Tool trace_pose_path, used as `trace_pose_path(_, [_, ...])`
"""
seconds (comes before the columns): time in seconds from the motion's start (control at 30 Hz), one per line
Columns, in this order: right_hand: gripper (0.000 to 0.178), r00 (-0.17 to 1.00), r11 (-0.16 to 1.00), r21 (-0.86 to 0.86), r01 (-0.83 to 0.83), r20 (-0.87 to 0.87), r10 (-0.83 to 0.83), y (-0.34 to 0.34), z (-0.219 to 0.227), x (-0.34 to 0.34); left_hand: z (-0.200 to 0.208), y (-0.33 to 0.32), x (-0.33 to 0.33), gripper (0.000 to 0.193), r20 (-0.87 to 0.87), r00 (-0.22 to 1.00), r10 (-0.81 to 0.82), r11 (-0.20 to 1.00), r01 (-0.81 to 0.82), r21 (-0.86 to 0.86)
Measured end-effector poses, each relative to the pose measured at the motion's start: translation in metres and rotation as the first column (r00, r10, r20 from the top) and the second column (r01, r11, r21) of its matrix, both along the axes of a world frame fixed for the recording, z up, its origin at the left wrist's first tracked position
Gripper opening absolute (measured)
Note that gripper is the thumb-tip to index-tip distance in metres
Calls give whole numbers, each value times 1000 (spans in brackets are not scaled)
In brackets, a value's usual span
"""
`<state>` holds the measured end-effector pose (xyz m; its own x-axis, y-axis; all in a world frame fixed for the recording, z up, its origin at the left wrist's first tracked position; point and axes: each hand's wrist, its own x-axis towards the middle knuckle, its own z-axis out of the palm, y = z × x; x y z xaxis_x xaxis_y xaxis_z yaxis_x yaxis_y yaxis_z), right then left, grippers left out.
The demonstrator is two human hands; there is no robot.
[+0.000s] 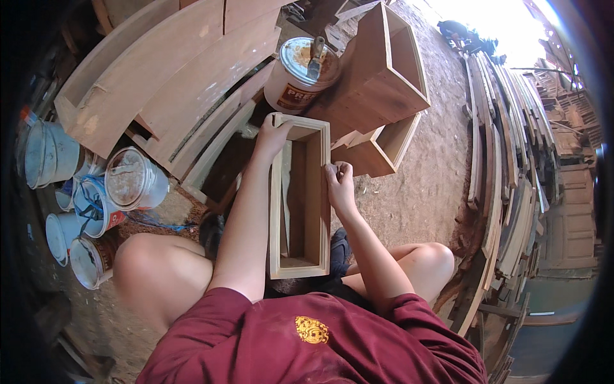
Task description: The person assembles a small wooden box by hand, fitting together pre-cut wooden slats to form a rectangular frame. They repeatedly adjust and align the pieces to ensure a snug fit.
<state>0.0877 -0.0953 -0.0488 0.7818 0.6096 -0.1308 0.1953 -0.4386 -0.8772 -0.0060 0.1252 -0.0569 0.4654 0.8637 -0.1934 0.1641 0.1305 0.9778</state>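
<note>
A long, shallow wooden drawer box (325,221) stands between my bare legs, its open side facing me. Around its far left corner, my left hand (274,136) is closed on the rim. My right hand (340,184) is on the right side of the box, fingers curled and thumb against the edge. Whether anything small is tucked inside those fingers is hidden. Pale streaks and a thin light strip show on the inner left of the box. Beyond it, a putty knife (315,59) lies across the lid of a white bucket (281,89).
More wooden drawer boxes (368,96) are stacked ahead to the right. Large wooden panels (173,70) lean at the far left. Several used buckets (128,179) and blue cord (160,224) sit on my left. Long planks (492,160) are piled along the right on the dirt floor (422,185).
</note>
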Motion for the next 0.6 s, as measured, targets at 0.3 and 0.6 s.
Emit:
trace_pose_path(0.3, [40, 994, 997, -61, -42, -105, 36, -3, 6, -9, 9, -6, -6, 60, -46, 998, 30, 999, -30, 13])
trace_pose_path(0.6, [48, 995, 990, -102, -94, 33, 97, 58, 6, 32, -5, -1, -5, 60, -48, 999, 4, 999, -2, 36])
